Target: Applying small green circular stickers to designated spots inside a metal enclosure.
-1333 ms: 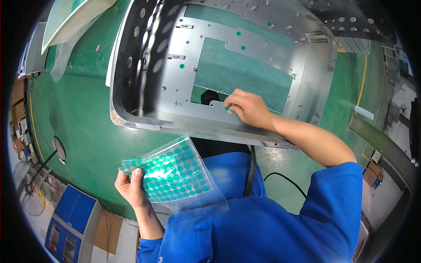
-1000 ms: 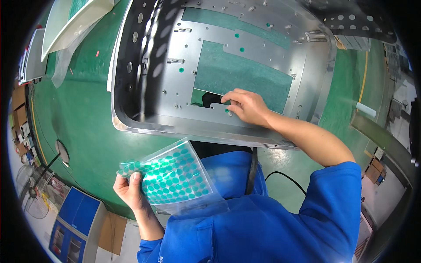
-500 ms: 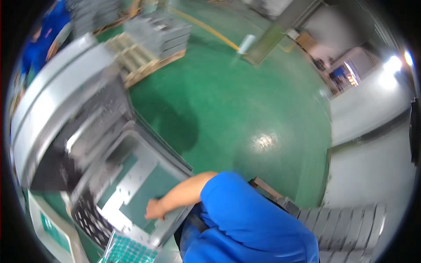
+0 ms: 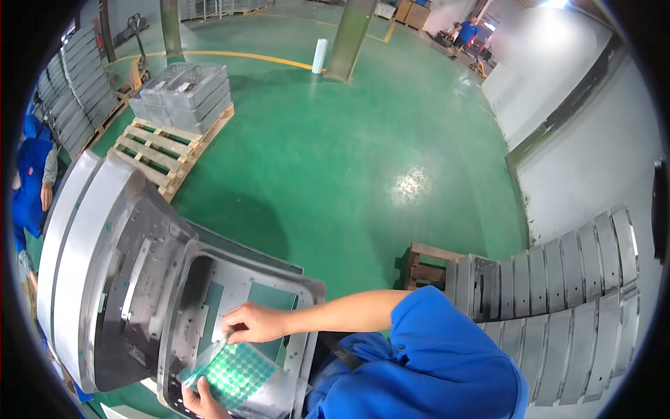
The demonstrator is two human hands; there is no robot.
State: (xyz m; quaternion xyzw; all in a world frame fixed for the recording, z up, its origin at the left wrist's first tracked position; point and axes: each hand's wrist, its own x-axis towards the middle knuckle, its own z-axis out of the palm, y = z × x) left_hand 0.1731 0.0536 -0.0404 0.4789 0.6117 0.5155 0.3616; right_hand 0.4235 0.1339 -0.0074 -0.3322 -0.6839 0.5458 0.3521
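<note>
A clear sheet with rows of green round stickers (image 4: 241, 377) is held over a grey metal housing (image 4: 315, 292). My left hand (image 4: 204, 403) grips its near left edge, thumb on top; part of this hand is cut off by the lower edge. My right hand (image 4: 255, 325) is closed in a pinch at the sheet's upper corner. Whether a loose sticker is between those fingertips is too small to make out. Beneath the hands, the housing has a recessed panel with green rectangular areas (image 4: 272, 297) and small holes.
Curved grey metal parts (image 4: 94, 258) stand at left, near a person in blue (image 4: 31, 174). Beyond is a wooden pallet (image 4: 150, 150) with grey stacked parts (image 4: 185, 98). Rows of grey metal panels (image 4: 558, 286) line the right, beside a wooden pallet (image 4: 427, 269). A green pillar (image 4: 349, 42) rises ahead.
My right hand has left the housing's panel and now pinches the sticker sheet. The sheet has come up over the housing, and my left hand now shows. The view has swung and sharpened.
</note>
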